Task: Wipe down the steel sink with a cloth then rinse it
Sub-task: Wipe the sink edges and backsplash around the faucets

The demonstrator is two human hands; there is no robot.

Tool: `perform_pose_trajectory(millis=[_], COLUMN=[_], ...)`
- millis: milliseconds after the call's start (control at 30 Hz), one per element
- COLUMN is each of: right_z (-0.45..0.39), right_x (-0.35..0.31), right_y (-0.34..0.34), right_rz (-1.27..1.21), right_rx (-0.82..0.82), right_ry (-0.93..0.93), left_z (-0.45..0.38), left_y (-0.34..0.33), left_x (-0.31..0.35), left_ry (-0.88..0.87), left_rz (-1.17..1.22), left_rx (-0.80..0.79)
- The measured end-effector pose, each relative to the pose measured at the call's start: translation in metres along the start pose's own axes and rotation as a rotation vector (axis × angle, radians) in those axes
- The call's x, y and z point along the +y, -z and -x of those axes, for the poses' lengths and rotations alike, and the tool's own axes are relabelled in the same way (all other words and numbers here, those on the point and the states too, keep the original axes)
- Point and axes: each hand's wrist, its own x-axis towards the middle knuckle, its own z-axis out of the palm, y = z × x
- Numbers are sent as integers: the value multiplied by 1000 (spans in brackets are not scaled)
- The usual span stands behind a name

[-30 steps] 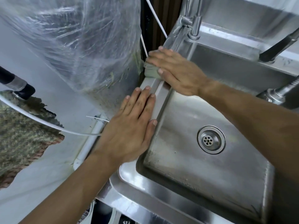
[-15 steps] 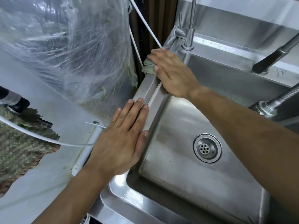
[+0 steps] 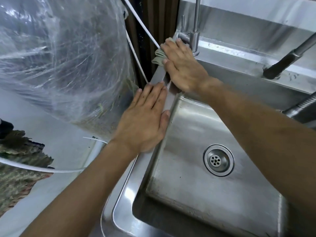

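Note:
The steel sink (image 3: pixel 196 194) fills the lower right, with a round drain (image 3: pixel 218 159) in its basin. My right hand (image 3: pixel 183 67) lies flat with straight fingers on a grey-green cloth (image 3: pixel 158 56), pressing it on the sink's left rim at the far corner, just beside a thin steel tap (image 3: pixel 195 40). Most of the cloth is hidden under the hand. My left hand (image 3: pixel 147 118) rests flat and open on the left rim, nearer to me, its thumb over the rim's inner edge.
A big clear plastic-wrapped bundle (image 3: pixel 65 57) stands close against the sink's left side. White tubes (image 3: pixel 142 29) run past the corner. A dark-handled faucet (image 3: pixel 287 60) and a flexible hose (image 3: pixel 302 105) stick out at the right. A coarse mat (image 3: pixel 18 170) lies at far left.
My right hand has slid the cloth farther along the left rim to the back corner by the thin tap. My left hand stays flat on the rim.

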Motion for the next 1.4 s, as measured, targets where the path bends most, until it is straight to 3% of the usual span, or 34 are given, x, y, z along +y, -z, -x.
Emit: perform_pose_trajectory(millis=[233, 300, 467, 667, 833, 1100, 1233, 1400], right_z=[6, 3, 18, 4, 9, -13, 16, 0], right_x=[27, 28, -1, 19, 7, 20, 16, 26], right_y=[9, 5, -17, 3, -10, -2, -12, 0], right_rz=[82, 60, -126, 84, -60, -21, -90, -8], right_rx=[-42, -15, 118, 33, 54, 48, 49, 29], right_ry=[293, 267, -8, 192, 32, 23, 27, 38], left_z=[-3, -4, -3, -9, -25, -25, -40, -51], left_y=[-5, -6, -5, -4, -5, -9, -5, -6], left_x=[0, -1, -1, 0, 0, 2, 1, 1], left_ry=[8, 7, 0, 25, -12, 2, 21, 30], left_rz=[14, 11, 45, 124, 50, 46, 93, 74], left_rx=[23, 27, 45, 67, 72, 67, 92, 23])
